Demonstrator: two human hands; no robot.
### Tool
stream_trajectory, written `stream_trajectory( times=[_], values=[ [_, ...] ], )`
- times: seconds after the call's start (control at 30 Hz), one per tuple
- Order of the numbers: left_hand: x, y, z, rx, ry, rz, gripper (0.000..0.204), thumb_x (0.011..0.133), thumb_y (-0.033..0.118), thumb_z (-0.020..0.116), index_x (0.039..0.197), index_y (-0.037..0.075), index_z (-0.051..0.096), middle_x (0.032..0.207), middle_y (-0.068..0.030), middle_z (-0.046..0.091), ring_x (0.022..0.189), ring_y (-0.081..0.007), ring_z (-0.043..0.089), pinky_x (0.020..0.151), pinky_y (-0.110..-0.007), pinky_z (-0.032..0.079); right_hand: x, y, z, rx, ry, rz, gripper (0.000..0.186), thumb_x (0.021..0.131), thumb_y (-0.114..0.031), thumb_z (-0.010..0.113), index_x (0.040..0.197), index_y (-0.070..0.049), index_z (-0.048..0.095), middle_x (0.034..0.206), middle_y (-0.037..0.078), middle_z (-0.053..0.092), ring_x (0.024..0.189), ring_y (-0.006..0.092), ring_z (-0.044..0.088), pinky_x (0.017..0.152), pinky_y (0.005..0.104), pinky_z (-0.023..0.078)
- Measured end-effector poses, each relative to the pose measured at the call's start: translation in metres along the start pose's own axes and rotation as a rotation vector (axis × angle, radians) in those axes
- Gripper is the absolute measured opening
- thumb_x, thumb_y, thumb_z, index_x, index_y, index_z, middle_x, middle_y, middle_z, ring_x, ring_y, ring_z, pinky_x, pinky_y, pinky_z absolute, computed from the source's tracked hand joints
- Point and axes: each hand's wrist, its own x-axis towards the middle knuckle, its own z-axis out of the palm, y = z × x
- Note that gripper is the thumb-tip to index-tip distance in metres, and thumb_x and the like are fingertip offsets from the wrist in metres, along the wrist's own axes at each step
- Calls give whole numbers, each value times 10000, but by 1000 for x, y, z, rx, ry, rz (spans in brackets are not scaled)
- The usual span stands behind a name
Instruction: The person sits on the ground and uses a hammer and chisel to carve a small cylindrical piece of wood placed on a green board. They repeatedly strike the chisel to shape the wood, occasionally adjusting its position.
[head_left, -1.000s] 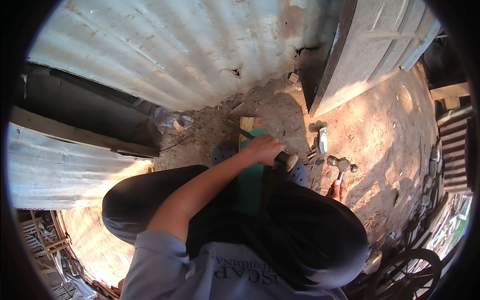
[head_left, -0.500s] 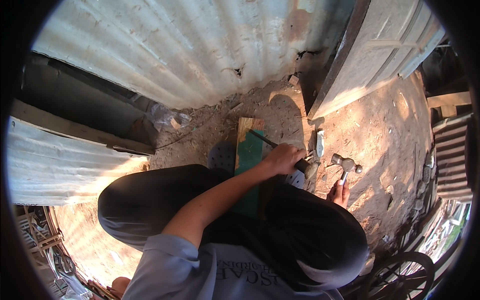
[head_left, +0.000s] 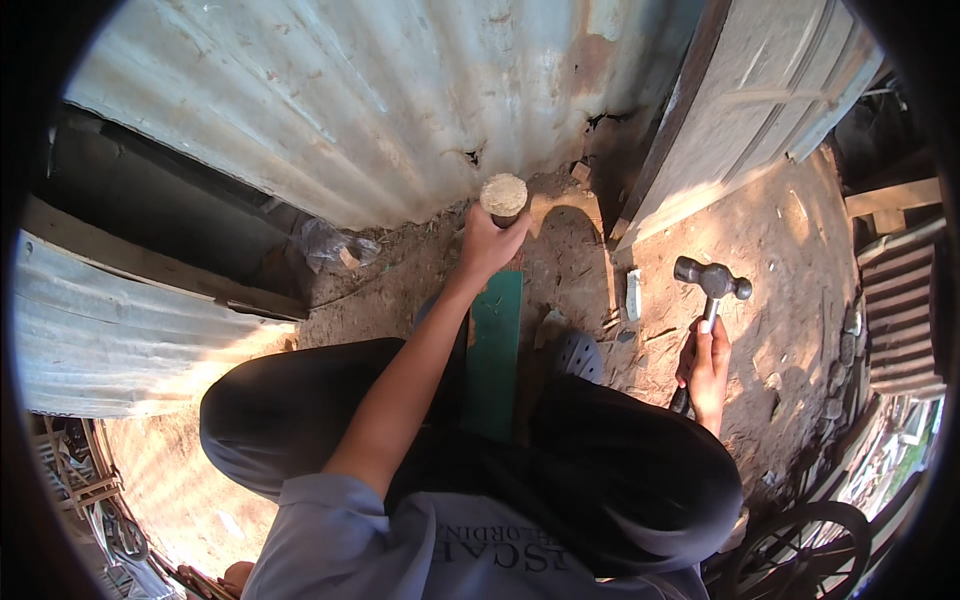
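Note:
My left hand (head_left: 490, 248) is wrapped round the dark handle of a chisel (head_left: 503, 194), whose pale, battered butt faces up at me. Its blade is hidden beneath the hand, so I cannot tell whether it touches the wood. Below it a narrow green-painted board (head_left: 495, 350) runs between my legs; my left hand covers its far end. Out to the right, my right hand (head_left: 706, 362) grips a ball-peen hammer (head_left: 713, 279) by the shaft, its steel head raised and apart from the chisel.
Corrugated metal sheeting (head_left: 380, 110) stands close in front, and a wooden door panel (head_left: 750, 120) leans in at the right. Wood scraps and a whitish strip (head_left: 633, 294) lie on the dirt floor (head_left: 790, 230). A spoked wheel (head_left: 795, 555) is at the lower right.
My left hand has swung forward and left, turning the chisel from lying slanted over the board to butt-up at its far end. My right hand has lifted the hammer slightly outward.

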Motion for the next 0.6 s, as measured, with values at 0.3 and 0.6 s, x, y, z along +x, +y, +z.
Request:
stream_trajectory(
  times=[0.3, 0.6],
  values=[
    [0, -3, -10, -84, -34, -57, 80, 783, 40, 621, 751, 16, 552, 639, 17, 545, 571, -64, 491, 508, -267, 391, 56, -136, 26, -474, -202, -299, 295, 985, -301, 468, 879, -29, 504, 596, -36, 359, 560, 47, 339, 506, 247, 292],
    [-1, 14, -20, 8, -148, -194, 63, 762, 58, 608, 762, 43, 547, 678, 9, 548, 599, -89, 521, 558, -278, 423, 82, -226, 87, -668, -312, -719, 309, 971, -294, 493, 876, 0, 505, 572, 51, 385, 535, 146, 392, 523, 326, 339]
  ],
)
